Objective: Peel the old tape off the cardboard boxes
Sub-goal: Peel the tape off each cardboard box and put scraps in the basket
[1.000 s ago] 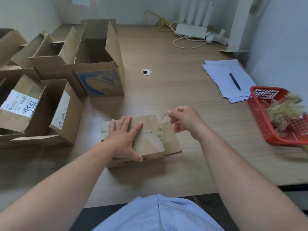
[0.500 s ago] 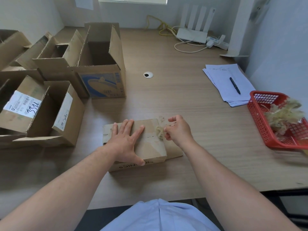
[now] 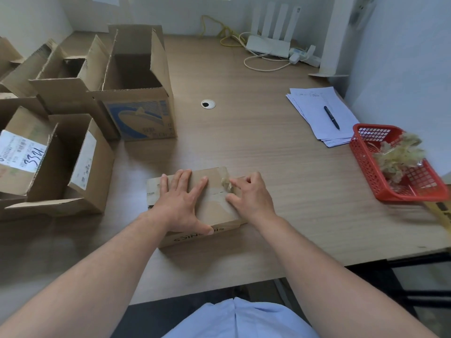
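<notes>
Left hand (image 3: 181, 201): fingers straight and spread, palm flat on top of the small cardboard box (image 3: 216, 212), thumb hooked over its near edge. Nothing is held.

Right hand (image 3: 251, 196): fingers bent. The index tip touches the crumpled tape (image 3: 226, 182) lifted at the box's far right top, and the thumb rests on the box top nearer the person. Cannot tell whether the tape is pinched.

The box sits on the desk (image 3: 280, 167), under both palms.

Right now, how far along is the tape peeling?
Done: a heap of peeled tape lies in the red basket. In hand: the left hand presses the small box flat; the right hand picks at crumpled tape on its top. Left: a tape strip is stuck across that box.
</notes>
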Motion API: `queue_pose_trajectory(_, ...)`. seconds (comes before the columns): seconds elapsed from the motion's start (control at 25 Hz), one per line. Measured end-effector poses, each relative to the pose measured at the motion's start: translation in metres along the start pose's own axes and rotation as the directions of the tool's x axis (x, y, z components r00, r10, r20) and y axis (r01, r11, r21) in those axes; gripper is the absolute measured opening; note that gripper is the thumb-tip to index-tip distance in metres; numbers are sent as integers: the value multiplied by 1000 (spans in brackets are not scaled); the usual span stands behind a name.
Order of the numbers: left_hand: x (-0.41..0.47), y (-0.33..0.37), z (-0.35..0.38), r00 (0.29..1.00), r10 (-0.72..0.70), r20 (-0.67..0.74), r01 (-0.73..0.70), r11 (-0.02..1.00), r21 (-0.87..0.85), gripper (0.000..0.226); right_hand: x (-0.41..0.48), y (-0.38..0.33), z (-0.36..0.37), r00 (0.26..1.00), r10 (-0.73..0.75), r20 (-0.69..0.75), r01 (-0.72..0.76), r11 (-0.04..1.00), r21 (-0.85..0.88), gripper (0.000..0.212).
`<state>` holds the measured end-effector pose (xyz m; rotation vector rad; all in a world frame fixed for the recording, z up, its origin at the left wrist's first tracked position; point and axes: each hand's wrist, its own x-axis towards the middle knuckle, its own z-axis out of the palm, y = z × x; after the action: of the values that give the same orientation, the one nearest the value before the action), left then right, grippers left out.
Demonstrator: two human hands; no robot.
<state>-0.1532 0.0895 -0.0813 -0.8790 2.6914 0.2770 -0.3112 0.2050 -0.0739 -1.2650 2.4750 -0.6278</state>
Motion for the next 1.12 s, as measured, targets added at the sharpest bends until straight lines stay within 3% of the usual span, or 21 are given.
queue_pose_trajectory(0.24, -7, 10, 4, 1000, -1, -20, 1, 1000, -18, 134, 8, 4, 3, 999, -9, -34, 9, 1000, 6, 24)
queue_pose_trajectory(0.36, -7, 27, 5, 1000, -17, -14, 17, 1000, -23, 133, 14, 23, -3, 988, 134, -72, -114, 966, 231, 12)
queue_pose_trajectory(0.48, 4, 53, 3, 1000, -7, -20, 7, 1000, -29, 133, 16, 51, -17, 929, 369, -22, -295, 776, 558, 15)
queue_pose_trajectory(0.56, 19, 82, 2, 1000, 21, -17, -22, 999, -24, 133, 13, 79, -32, 891, 453, -22, -335, 691, 640, 23)
queue_pose_trajectory(0.68, 45, 119, -3, 999, 50, -9, -50, 999, -16, 133, 21, 127, -74, 829, 557, -41, -277, 473, 836, 20)
queue_pose_trajectory(0.8, 68, 144, -11, 1000, 27, -7, -27, 1000, 3, 133, 41, 171, -131, 845, 534, -21, -166, 299, 940, 12)
queue_pose_trajectory(0.96, 101, 198, -22, 999, 53, -1, -53, 999, 8, 132, 54, 210, -172, 899, 435, -47, -120, 349, 929, 17)
queue_pose_trajectory(1.12, 132, 245, -25, 998, 61, -13, -61, 998, 5, 132, 59, 263, -202, 877, 432, -211, -95, 585, 805, 15)
